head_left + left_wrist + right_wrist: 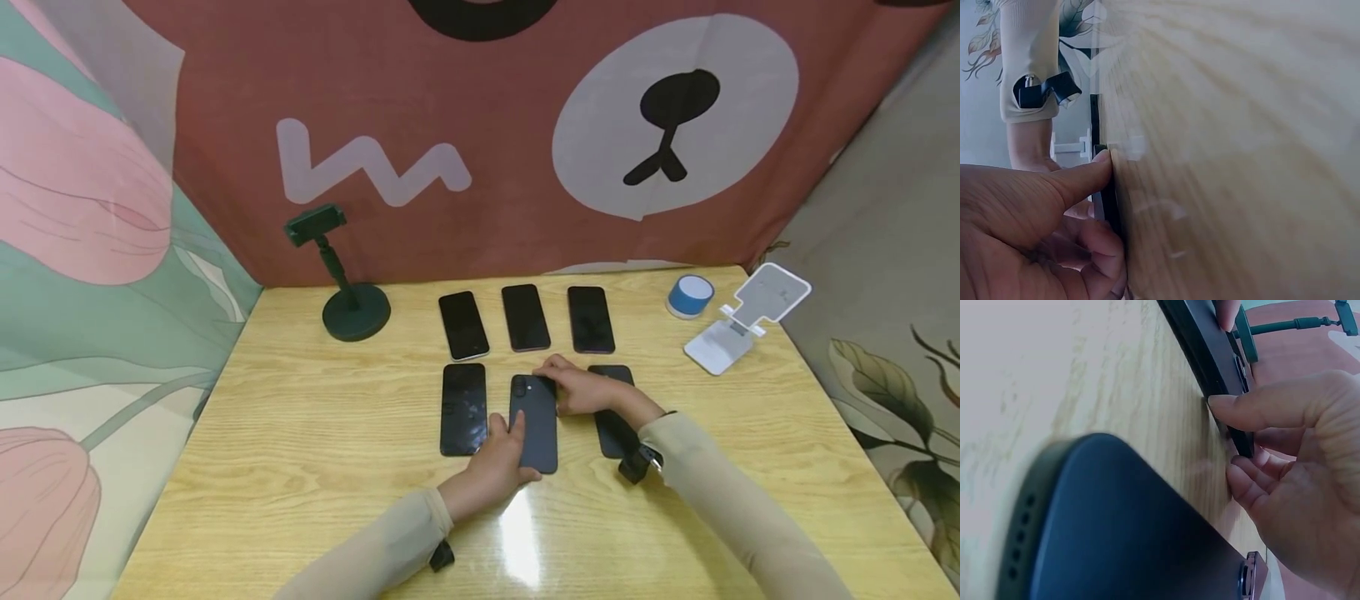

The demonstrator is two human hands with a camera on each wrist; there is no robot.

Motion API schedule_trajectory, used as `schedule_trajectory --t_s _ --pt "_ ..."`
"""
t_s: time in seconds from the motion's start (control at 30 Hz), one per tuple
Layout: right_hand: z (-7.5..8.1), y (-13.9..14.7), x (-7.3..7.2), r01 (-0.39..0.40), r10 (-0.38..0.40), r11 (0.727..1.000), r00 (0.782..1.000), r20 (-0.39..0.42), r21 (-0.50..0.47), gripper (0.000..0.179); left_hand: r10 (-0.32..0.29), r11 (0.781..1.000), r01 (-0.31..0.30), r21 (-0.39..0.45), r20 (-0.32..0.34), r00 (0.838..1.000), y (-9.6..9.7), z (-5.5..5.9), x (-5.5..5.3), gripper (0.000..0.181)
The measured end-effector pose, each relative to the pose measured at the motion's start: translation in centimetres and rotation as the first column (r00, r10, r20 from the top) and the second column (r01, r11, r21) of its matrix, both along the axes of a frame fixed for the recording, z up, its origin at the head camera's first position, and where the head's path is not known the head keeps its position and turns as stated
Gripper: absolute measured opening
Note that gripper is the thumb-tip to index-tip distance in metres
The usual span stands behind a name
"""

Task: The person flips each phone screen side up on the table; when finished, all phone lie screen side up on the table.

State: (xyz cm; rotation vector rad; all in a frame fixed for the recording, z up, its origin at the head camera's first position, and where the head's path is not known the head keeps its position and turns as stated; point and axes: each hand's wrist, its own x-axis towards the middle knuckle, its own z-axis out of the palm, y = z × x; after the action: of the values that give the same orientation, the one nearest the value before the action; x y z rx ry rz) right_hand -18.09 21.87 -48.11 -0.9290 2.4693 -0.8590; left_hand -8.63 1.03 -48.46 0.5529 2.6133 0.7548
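In the head view, a dark smartphone [537,433] lies back up in the middle of the front row, its camera at the top left. My left hand [491,468] grips its lower left, thumb at the bottom edge and fingers along the left side. The upper right corner is pinched by my right hand [581,390], as the right wrist view shows with the phone's edge [1210,369] between thumb and fingers. To the left lies a glossy black phone [463,408]. Another dark phone [613,429] sits under my right wrist, partly hidden; its speaker-holed end [1104,506] looms in the right wrist view.
Behind is a row of three black phones: left [463,325], middle [526,317] and right [591,320]. A dark green phone stand [356,312] stands back left. At back right are a blue and white cylinder [690,297] and a white folding stand [718,346]. Printed cloth [510,217] hangs behind the table.
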Motion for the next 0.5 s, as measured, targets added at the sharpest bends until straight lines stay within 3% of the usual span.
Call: schedule_trajectory --t_s 0.2,0.37,0.5 --pt "0.4 0.0 0.1 0.016 -0.013 0.999 0.997 0.078 -0.03 0.067 -0.03 0.999 0.03 0.017 -0.021 0.999 -0.1 0.0 -0.3 0.095" --pt "0.6 0.1 0.2 0.023 -0.016 0.998 0.992 0.126 -0.055 0.065 -0.026 0.998 0.026 0.051 -0.002 1.0 -0.2 -0.2 -1.0 0.105" --pt "0.6 0.1 0.2 0.029 -0.019 0.998 0.988 0.153 -0.064 0.066 -0.035 0.999 0.035 0.033 0.01 0.999 -0.2 -0.3 -1.4 0.109"
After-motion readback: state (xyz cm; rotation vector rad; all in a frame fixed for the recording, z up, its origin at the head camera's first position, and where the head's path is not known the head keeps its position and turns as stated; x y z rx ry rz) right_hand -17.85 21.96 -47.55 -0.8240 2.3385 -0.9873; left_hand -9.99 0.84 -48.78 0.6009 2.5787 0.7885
